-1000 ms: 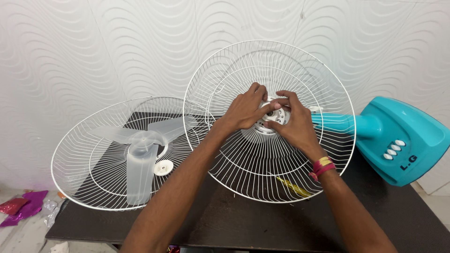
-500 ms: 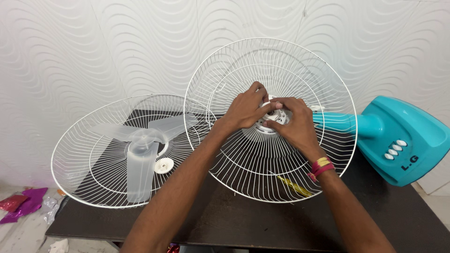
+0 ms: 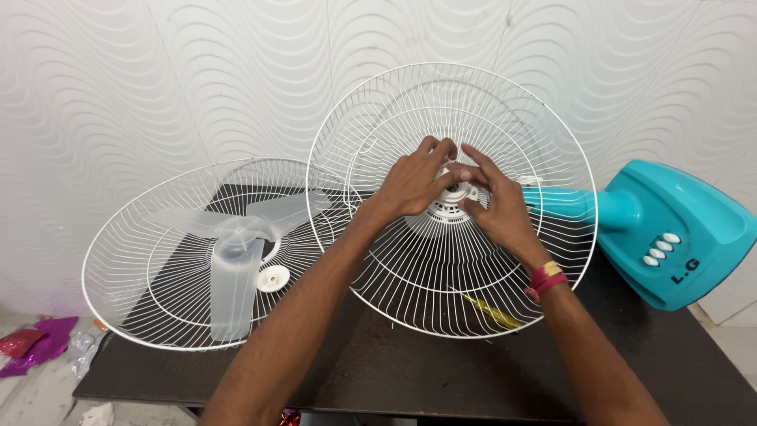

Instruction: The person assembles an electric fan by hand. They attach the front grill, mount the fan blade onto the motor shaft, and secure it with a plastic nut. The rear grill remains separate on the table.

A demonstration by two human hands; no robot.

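Now both hands work at the hub of the rear fan guard (image 3: 410, 268), which stands tilted near the table's back edge, mounted on the teal fan body (image 3: 670, 233) at the right edge. The left hand (image 3: 414, 183) pinches the white centre nut (image 3: 456, 192); the right hand (image 3: 498, 207), clenched over it half a second ago, has opened, fingers fanned, only fingertips touching: a re-grip, apparently. Toward the left edge the front guard (image 3: 142, 276) cradles the translucent blade (image 3: 233, 272) and a white cap (image 3: 273, 278). The dark table (image 3: 441, 375) abuts a white wave-patterned wall (image 3: 118, 87); foil scraps (image 3: 39, 341) litter the floor.
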